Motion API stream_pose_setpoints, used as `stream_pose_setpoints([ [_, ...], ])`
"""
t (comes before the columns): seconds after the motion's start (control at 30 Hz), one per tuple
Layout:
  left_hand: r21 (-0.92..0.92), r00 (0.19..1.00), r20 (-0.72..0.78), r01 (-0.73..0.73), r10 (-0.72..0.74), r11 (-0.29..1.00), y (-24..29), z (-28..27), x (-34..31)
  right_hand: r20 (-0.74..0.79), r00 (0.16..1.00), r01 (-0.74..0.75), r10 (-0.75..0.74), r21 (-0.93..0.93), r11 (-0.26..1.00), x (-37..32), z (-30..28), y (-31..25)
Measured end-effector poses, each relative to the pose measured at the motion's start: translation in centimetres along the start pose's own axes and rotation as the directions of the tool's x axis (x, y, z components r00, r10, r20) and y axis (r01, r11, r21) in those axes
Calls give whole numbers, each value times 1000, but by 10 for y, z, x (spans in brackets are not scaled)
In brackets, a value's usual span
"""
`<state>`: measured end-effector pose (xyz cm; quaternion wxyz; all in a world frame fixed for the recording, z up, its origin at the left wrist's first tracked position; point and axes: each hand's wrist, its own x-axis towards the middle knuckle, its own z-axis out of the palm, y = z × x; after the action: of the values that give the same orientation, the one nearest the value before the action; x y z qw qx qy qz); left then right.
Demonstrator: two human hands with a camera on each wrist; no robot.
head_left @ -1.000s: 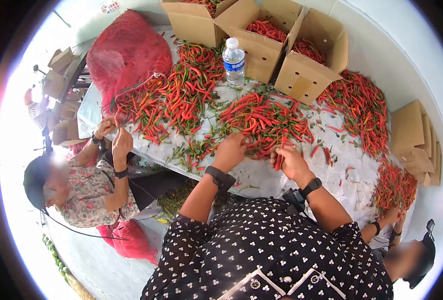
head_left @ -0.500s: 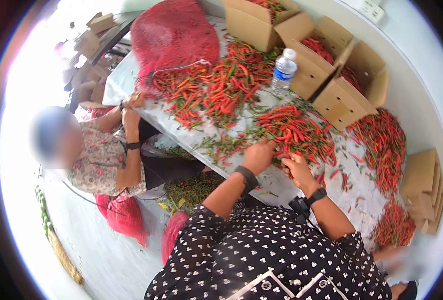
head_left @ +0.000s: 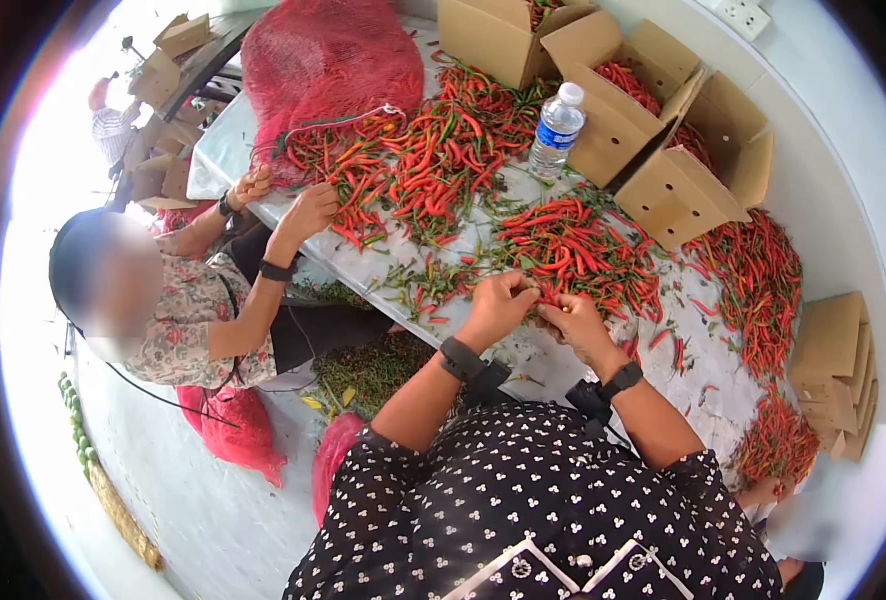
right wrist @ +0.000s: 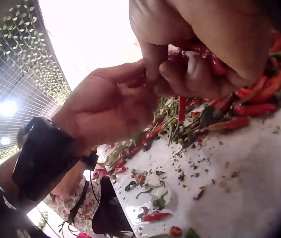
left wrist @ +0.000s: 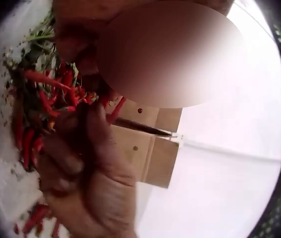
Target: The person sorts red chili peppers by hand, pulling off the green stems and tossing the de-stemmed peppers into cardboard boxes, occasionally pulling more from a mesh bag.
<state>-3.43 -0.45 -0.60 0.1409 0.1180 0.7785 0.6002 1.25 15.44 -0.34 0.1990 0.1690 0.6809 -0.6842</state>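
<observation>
In the head view my left hand [head_left: 500, 305] and right hand [head_left: 580, 330] meet fingertip to fingertip over the near edge of a heap of red chilies [head_left: 573, 245]. Red chilies [right wrist: 217, 65] lie in the curled fingers of my right hand [right wrist: 205, 44], seen from its wrist. My left hand [right wrist: 111, 104] comes in from the side, thumb and finger pinched together against the right fingertips. Between the hands a red chili [left wrist: 115, 110] shows in the left wrist view; its stem end is hidden by the fingers.
A water bottle [head_left: 556, 132] stands behind the heap, before open cardboard boxes [head_left: 678, 195] of chilies. More chilies [head_left: 753, 290] are piled at right, and a red net sack [head_left: 328, 65] lies at back left. Another person's hand [head_left: 313, 210] reaches over the table's left edge.
My left hand has come away from the heap to meet my right hand. The head view has swung left, then slightly back. The person at left has spread their hands apart.
</observation>
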Motion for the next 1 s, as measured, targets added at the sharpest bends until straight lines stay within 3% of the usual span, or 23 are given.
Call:
stream_pose_setpoints([
  [0.07,107,998,-14,-59,61,993,0,3,2,20,1000,8,-9,43,999,-4,2,-5],
  [0.1,257,973,-52,-204,224,945,1,4,3,14,1000,6,-7,48,999,-4,0,-5],
  [0.13,404,920,-65,-330,387,853,3,4,5,8,999,45,-45,-68,997,-4,-1,-5],
  [0.17,403,919,-61,-333,389,852,4,1,7,8,996,84,-84,-186,979,-3,-3,-5],
  [0.23,696,901,-111,-231,420,679,6,-11,10,-6,998,58,-59,-127,990,-13,-10,-17],
  [0.27,696,900,-104,-237,423,677,3,-16,12,-13,999,36,-37,-68,997,-19,-14,-26],
  [0.33,730,961,-99,-106,258,675,-2,-26,13,22,998,57,-57,-29,998,-36,-30,-45],
  [0.37,757,988,-18,-86,152,648,1,-24,12,-25,985,172,-172,32,985,-48,-32,-57],
  [0.4,761,989,-19,-79,143,644,0,-20,10,-79,957,286,-279,89,954,-60,-33,-72],
  [0.47,570,932,106,-343,348,747,-8,-4,7,-97,875,473,-475,-48,880,-94,-33,-110],
  [0.5,568,911,112,-387,397,727,-17,7,7,-118,778,580,-617,-244,778,-113,-29,-128],
  [0.6,664,935,183,-345,303,664,-16,19,6,42,377,715,-925,-648,262,-165,-22,-169],
  [0.67,682,939,203,-338,276,648,-20,16,6,295,277,849,-915,-522,89,-187,-31,-192],
  [0.73,671,950,217,-312,225,673,-21,12,7,364,195,854,-911,-520,-26,-199,-25,-205],
  [0.8,676,955,200,-297,220,675,-23,7,7,337,203,842,-919,-539,-12,-207,-24,-198],
  [0.87,549,956,45,-265,289,792,-23,1,7,306,209,821,-929,-571,-4,-217,-24,-192],
  [0.9,548,956,53,-270,290,792,-22,-1,6,291,210,811,-933,-585,0,-221,-23,-189],
  [0.93,500,974,17,-204,225,842,-20,-5,5,277,209,804,-938,-595,3,-222,-23,-187],
  [0.97,448,987,-19,-134,159,884,-18,-8,4,240,130,810,-962,-585,-36,-216,-20,-180],
  [1.0,392,994,-56,-65,95,918,-16,-11,5,243,122,812,-962,-582,-44,-220,-23,-183],
])
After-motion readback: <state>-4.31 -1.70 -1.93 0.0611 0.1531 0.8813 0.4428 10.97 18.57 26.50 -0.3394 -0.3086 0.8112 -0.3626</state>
